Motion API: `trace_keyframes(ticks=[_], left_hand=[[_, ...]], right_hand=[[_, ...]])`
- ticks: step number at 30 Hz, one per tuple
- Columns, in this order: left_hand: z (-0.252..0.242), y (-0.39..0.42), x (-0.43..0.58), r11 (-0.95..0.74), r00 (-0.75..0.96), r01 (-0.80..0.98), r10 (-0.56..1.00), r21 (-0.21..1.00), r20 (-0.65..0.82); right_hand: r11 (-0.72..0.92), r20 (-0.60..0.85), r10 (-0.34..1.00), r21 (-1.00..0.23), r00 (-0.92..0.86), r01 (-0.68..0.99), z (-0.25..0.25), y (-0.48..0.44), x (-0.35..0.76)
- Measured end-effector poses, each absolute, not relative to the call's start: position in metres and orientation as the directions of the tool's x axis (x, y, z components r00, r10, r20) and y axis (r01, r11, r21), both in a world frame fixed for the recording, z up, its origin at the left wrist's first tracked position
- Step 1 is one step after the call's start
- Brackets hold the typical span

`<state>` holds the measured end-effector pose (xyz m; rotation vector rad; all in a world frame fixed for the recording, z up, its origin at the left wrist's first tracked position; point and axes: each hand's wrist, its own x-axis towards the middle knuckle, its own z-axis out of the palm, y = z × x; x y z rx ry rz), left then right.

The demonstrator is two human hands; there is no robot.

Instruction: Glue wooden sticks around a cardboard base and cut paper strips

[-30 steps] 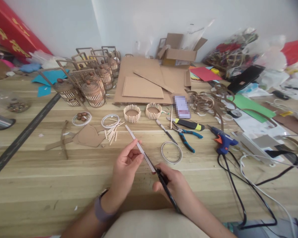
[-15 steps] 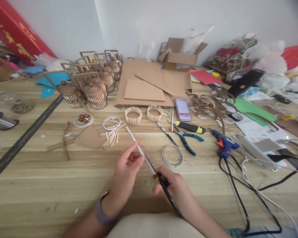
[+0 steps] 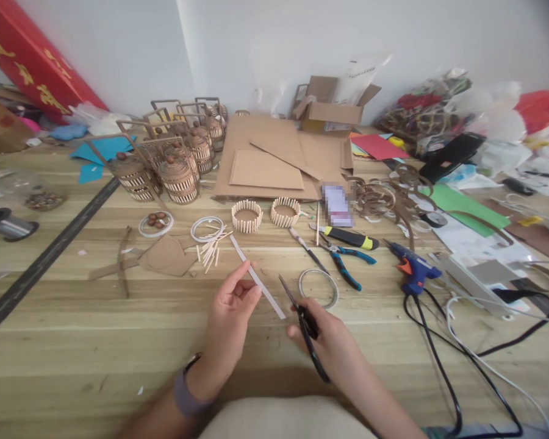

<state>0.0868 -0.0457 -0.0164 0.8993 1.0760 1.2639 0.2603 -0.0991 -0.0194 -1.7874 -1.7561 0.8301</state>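
Observation:
My left hand (image 3: pixel 231 311) pinches a long thin pale strip (image 3: pixel 265 291) between thumb and fingers; the strip slants from upper left to lower right above the wooden table (image 3: pixel 73 341). My right hand (image 3: pixel 327 341) is closed on black scissors (image 3: pixel 302 317), whose blades point up and left, just to the right of the strip's lower end and apart from it. A ring of white tape (image 3: pixel 318 287) lies just beyond the scissors.
Two small stick-fenced rings (image 3: pixel 246 216) and loose sticks (image 3: pixel 209 250) lie ahead. Blue pliers (image 3: pixel 345 261), a yellow-black knife (image 3: pixel 348 236), a blue glue gun (image 3: pixel 412 268) with black cables sit at right. Cardboard sheets (image 3: pixel 274 160) and small woven baskets (image 3: pixel 178 177) stand farther back.
The scissors were at the strip's lower end before; now my right hand has drawn them to the right, clear of the strip. My left hand still holds the strip.

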Motion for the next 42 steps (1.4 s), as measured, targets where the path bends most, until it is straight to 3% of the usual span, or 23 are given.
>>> trace_keyframes(ticks=[7, 9, 13, 16, 19, 24, 26, 29, 32, 35, 38, 42], left_hand=[[-0.016, -0.046, 0.088, 0.057, -0.012, -0.287, 0.998, 0.956, -0.063], [-0.014, -0.047, 0.088, 0.054, 0.022, -0.268, 0.999, 0.962, -0.049], [-0.01, -0.05, 0.088, 0.085, 0.124, -0.202, 0.99, 0.976, -0.061], [-0.008, -0.051, 0.088, 0.096, 0.189, -0.187, 0.98, 0.978, -0.06], [-0.009, -0.05, 0.088, 0.074, 0.197, -0.17, 0.98, 0.983, -0.04], [-0.01, -0.049, 0.086, 0.005, 0.178, -0.101, 0.984, 0.995, 0.013], [-0.011, -0.049, 0.085, -0.027, 0.159, -0.055, 0.987, 0.998, 0.036], [-0.014, -0.049, 0.085, -0.123, 0.126, 0.043, 0.985, 0.991, 0.117], [-0.019, -0.05, 0.085, -0.216, 0.143, 0.118, 0.97, 0.969, 0.199], [-0.02, -0.05, 0.086, -0.21, 0.141, 0.102, 0.971, 0.972, 0.194], [-0.017, -0.048, 0.086, -0.106, 0.154, 0.113, 0.984, 0.988, 0.088], [-0.015, -0.047, 0.088, 0.112, 0.387, 0.128, 0.909, 0.985, -0.154]], right_hand=[[0.047, -0.099, 0.988, -0.52, -0.115, 0.853, -0.02, -0.101, 0.264], [0.088, -0.031, 0.993, -0.49, -0.118, 0.867, -0.012, -0.098, 0.264], [0.212, 0.184, 0.975, -0.62, -0.122, 0.755, 0.007, -0.084, 0.259], [0.282, 0.218, 0.959, -0.754, -0.178, 0.593, 0.014, -0.072, 0.251], [0.327, 0.256, 0.945, -0.762, -0.204, 0.56, 0.01, -0.061, 0.249], [0.206, 0.287, 0.958, -0.741, 0.024, 0.639, -0.006, -0.044, 0.265], [0.223, 0.309, 0.951, -0.745, 0.029, 0.629, -0.008, -0.041, 0.269], [0.208, 0.202, 0.977, -0.819, -0.069, 0.535, -0.007, -0.043, 0.264], [0.065, -0.019, 0.976, -0.927, -0.219, 0.37, -0.008, -0.049, 0.254], [-0.083, -0.118, 0.967, -0.984, -0.227, 0.158, -0.011, -0.05, 0.25], [-0.153, -0.149, 0.985, -0.988, -0.091, -0.032, -0.014, -0.047, 0.256], [-0.136, -0.145, 0.988, -0.98, 0.05, -0.145, -0.015, -0.045, 0.261]])
